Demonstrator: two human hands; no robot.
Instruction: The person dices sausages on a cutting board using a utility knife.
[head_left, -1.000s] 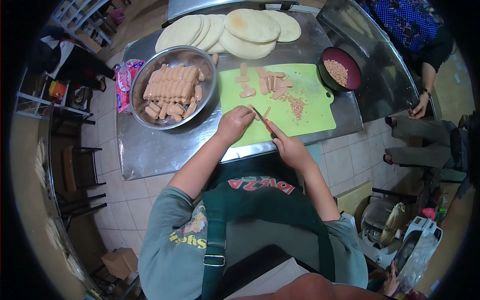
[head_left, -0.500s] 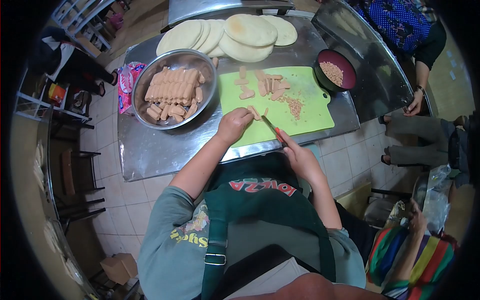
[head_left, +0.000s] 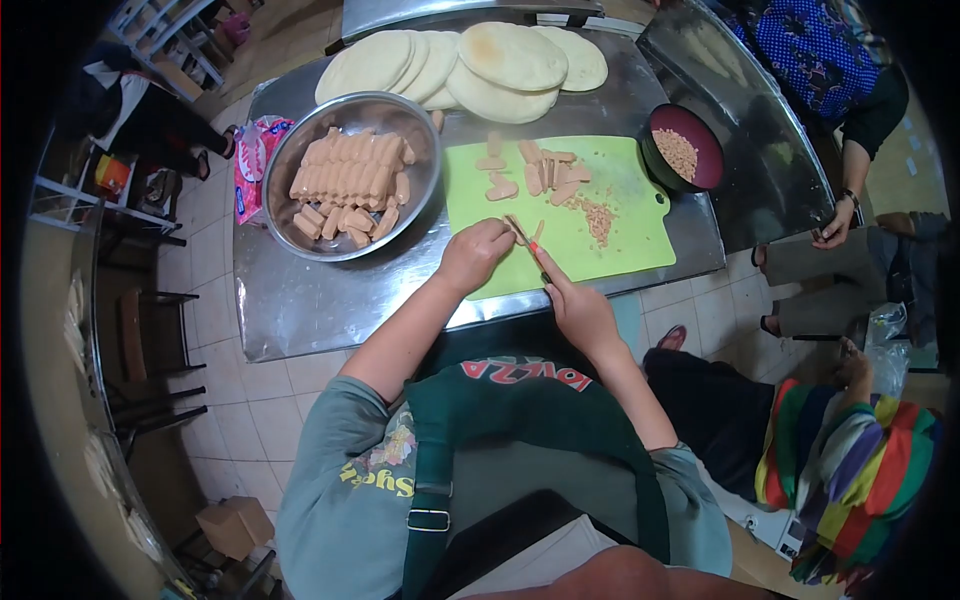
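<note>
My left hand (head_left: pixel 475 257) rests at the near left edge of the green cutting board (head_left: pixel 630 245), its fingertips pinched on a piece of sausage (head_left: pixel 516 226). In my right hand (head_left: pixel 582 312) is a knife (head_left: pixel 526 238) with a red handle; its blade lies over that piece. Thin strips sit beside the blade. Farther up the board are halved and sliced sausages (head_left: pixel 550 172) and a patch of diced sausage (head_left: pixel 598 220). Left of the board, a steel bowl (head_left: pixel 428 195) holds a pile of whole sausages (head_left: pixel 350 170).
Flat round dough bases (head_left: pixel 512 58) overlap at the table's back. A dark red bowl (head_left: pixel 708 150) of diced bits stands right of the board. A pink packet (head_left: pixel 252 170) lies left of the steel bowl. Other people stand to the right; one hand (head_left: pixel 835 222) hangs near the adjoining metal table.
The knife blade has moved left onto the sausage piece by my left fingertips. My right hand shifted slightly left and down. A person in striped clothing at lower right has moved.
</note>
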